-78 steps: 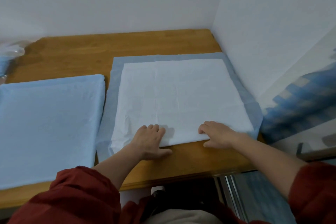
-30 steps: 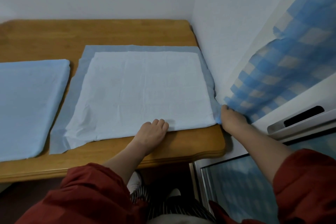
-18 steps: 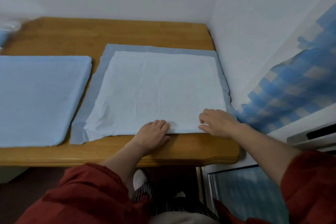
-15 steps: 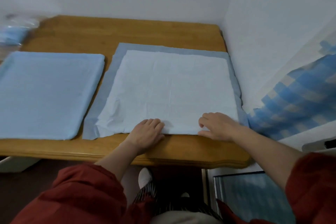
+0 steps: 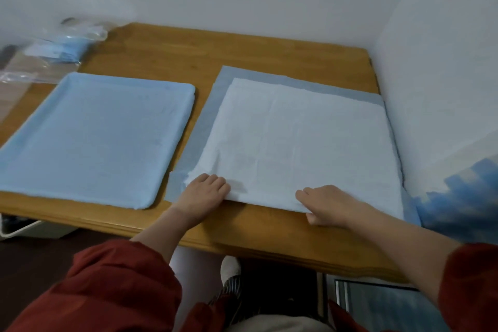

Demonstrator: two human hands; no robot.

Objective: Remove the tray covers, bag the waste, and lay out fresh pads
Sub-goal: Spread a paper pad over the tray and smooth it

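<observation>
the fresh pad [image 5: 296, 143] is lying white side up on the right half of the desk [image 5: 188, 51], with its grey-blue border showing along the far and left sides. its near edge is sitting a little back from the front edge of the desk.

both hands are resting on that near edge. the left hand [image 5: 204, 191] is lying flat at the near left corner, fingers fairly straight and together, pressing down and gripping nothing. the right hand [image 5: 326, 203] is lying further right, fingers loosely spread on top of the pad and the thumb sitting at the pad's edge on the desk. can't tell if the thumb is tucked under.

space is looking tight on the right. the wall [image 5: 436, 89] is running right along the pad's right side and the border is pushing up against it. a blue checked cloth [image 5: 458, 202] is hanging by the near right corner, touching or overlapping the border there.

to the left, a light blue tray [image 5: 94, 140] is sitting just beside the pad, with a narrow strip of bare wood between them. behind it, at the far left corner, a clear plastic bag [image 5: 62, 46] with blue stuff inside is lying on the desk. red sleeves [image 5: 113, 291] are filling the bottom of the view.
</observation>
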